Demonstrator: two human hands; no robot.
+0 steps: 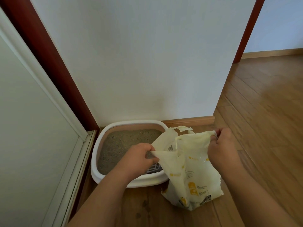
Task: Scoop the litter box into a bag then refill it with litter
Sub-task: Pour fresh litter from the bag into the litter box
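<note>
A white litter box (114, 126) with grey-brown litter (124, 140) inside sits on the wooden floor against the wall. A pale yellow plastic bag (190, 171) with yellow and black print stands on the floor right of the box, its top overlapping the box's right rim. My left hand (139, 158) pinches the bag's left top edge over the box. My right hand (221, 148) grips the bag's right top edge, and the two hold the mouth apart. A grey slotted scoop (154, 167) lies in the box's near right corner, partly hidden by my left hand and the bag.
A white wall (139, 63) stands right behind the box, with a wooden skirting board (193, 121) at its foot. A dark red door frame (54, 66) and a white sliding door (32, 128) close in the left. Wooden floor (262, 112) stretches to the right.
</note>
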